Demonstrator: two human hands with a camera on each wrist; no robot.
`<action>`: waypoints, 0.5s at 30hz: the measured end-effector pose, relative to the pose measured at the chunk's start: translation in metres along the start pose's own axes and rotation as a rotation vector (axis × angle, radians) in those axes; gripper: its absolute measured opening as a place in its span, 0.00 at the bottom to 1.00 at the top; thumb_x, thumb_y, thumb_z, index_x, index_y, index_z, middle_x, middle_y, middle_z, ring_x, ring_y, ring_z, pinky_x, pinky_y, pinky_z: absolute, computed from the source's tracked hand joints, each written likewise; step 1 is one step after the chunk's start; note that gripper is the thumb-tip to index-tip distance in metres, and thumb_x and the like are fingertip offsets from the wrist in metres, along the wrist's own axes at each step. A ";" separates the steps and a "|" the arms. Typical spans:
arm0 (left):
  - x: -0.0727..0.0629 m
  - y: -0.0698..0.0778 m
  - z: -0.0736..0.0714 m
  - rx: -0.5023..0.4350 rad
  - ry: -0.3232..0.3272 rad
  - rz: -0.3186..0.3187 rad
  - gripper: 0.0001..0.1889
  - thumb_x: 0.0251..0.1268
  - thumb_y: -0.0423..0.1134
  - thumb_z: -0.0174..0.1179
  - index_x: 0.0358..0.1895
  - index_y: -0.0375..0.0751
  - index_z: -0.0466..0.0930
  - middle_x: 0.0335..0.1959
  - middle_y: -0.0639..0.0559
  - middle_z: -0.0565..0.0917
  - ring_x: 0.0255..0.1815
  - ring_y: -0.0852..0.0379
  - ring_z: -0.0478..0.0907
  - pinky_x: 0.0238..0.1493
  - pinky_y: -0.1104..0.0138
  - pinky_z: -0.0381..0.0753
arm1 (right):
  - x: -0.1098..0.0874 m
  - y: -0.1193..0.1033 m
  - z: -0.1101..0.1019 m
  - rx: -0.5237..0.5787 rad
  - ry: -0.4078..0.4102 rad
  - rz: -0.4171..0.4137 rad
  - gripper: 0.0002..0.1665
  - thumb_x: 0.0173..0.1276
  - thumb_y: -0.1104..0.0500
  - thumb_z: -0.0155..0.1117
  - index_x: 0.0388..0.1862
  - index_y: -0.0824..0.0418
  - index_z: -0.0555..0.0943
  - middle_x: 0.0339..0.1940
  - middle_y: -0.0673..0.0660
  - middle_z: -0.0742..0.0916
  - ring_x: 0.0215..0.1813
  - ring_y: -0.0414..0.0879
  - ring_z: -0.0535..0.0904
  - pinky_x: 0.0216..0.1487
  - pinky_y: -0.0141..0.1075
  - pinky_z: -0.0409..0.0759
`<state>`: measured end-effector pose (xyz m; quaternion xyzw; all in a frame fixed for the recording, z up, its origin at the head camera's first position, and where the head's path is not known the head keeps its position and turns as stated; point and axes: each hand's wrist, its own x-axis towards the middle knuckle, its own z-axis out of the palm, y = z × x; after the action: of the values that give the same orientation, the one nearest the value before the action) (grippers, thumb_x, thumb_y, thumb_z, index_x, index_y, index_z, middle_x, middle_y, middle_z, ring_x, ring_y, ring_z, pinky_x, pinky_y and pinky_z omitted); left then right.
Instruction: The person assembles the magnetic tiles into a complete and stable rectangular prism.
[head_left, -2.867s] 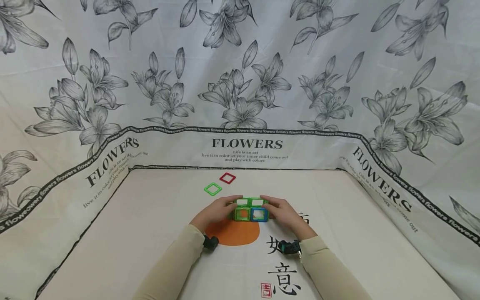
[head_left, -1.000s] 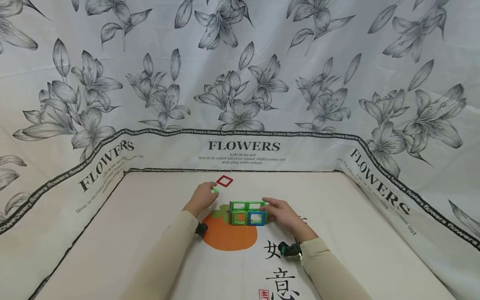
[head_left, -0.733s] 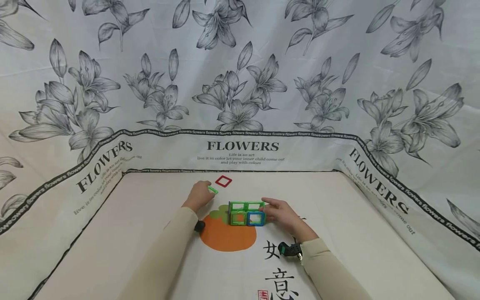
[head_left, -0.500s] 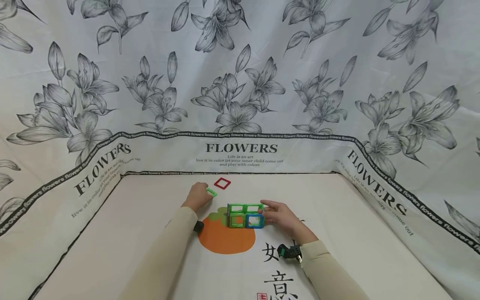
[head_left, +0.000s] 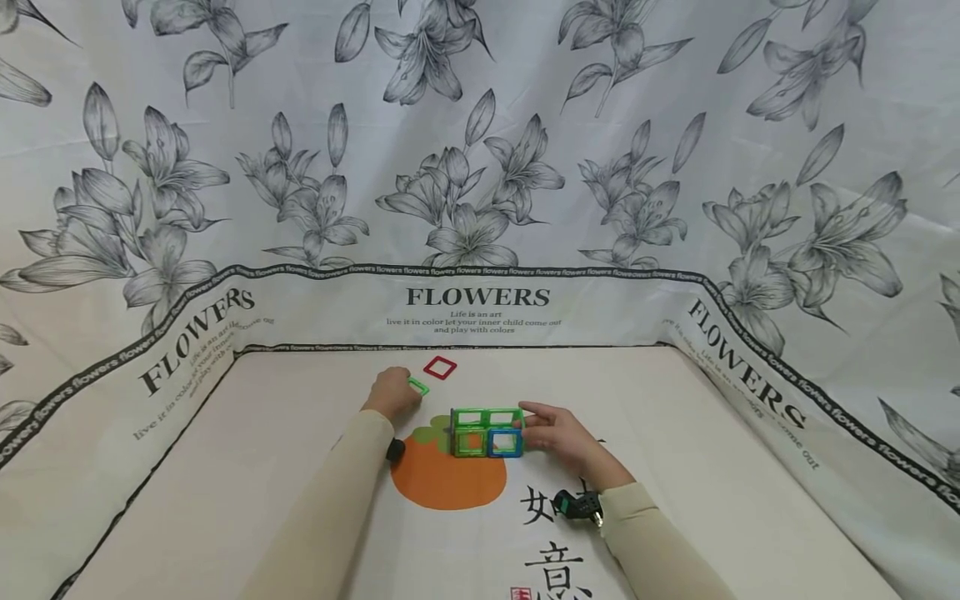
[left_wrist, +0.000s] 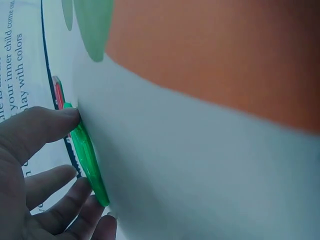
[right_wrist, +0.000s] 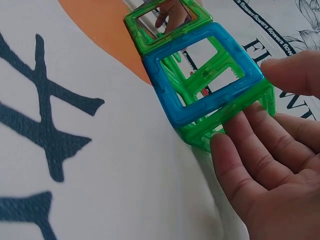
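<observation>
A box-like build of magnetic tiles (head_left: pixel 486 432), green with one blue tile at its front right, stands on the cloth at mid-table. My right hand (head_left: pixel 561 435) holds its right end; in the right wrist view the thumb is at the corner by the blue tile (right_wrist: pixel 167 95), with fingertips along the green side. Farther left, my left hand (head_left: pixel 392 393) pinches a loose green square tile (left_wrist: pixel 89 160) between thumb and fingers, low over the cloth. From the head view only the right part of that tile shows past the hand.
A red square tile (head_left: pixel 440 367) lies flat just beyond my left hand. The pale tablecloth (head_left: pixel 660 433) bears a printed orange persimmon (head_left: pixel 450 483) and black characters. A flower-printed curtain (head_left: pixel 480 225) closes off the back and both sides.
At 2.9 s ago both hands held the build. Since then my left hand has left it, moving left and away to the loose green tile. The right hand has stayed at the right end.
</observation>
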<state>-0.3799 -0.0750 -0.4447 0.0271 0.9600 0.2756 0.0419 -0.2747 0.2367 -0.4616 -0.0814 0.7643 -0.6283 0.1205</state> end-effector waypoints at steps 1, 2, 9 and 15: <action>-0.001 0.001 -0.001 -0.001 0.000 -0.006 0.30 0.52 0.37 0.64 0.61 0.30 0.73 0.56 0.38 0.79 0.46 0.47 0.73 0.55 0.54 0.76 | 0.000 0.000 0.000 -0.001 -0.007 -0.006 0.41 0.65 0.66 0.63 0.75 0.66 0.59 0.56 0.66 0.82 0.50 0.46 0.82 0.52 0.40 0.83; -0.003 0.001 -0.002 -0.013 -0.001 -0.016 0.30 0.52 0.37 0.64 0.62 0.30 0.73 0.56 0.38 0.78 0.47 0.46 0.73 0.55 0.54 0.76 | -0.001 0.000 0.000 0.002 -0.009 -0.006 0.41 0.64 0.67 0.63 0.75 0.66 0.59 0.56 0.66 0.82 0.50 0.46 0.82 0.51 0.40 0.83; -0.004 -0.001 -0.002 -0.029 -0.014 -0.058 0.34 0.52 0.42 0.65 0.64 0.33 0.71 0.56 0.37 0.76 0.50 0.44 0.70 0.56 0.52 0.73 | -0.002 0.001 0.001 -0.018 -0.021 -0.016 0.43 0.63 0.66 0.64 0.75 0.66 0.58 0.55 0.66 0.82 0.49 0.46 0.82 0.50 0.38 0.83; -0.003 -0.003 -0.002 0.004 -0.027 -0.065 0.36 0.49 0.46 0.66 0.64 0.34 0.71 0.53 0.37 0.74 0.50 0.43 0.69 0.56 0.50 0.72 | -0.002 0.001 0.000 -0.022 -0.013 -0.002 0.42 0.64 0.66 0.63 0.75 0.64 0.59 0.56 0.66 0.82 0.50 0.46 0.82 0.52 0.38 0.83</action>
<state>-0.3776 -0.0785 -0.4440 -0.0005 0.9602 0.2719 0.0639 -0.2724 0.2376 -0.4627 -0.0873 0.7703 -0.6194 0.1239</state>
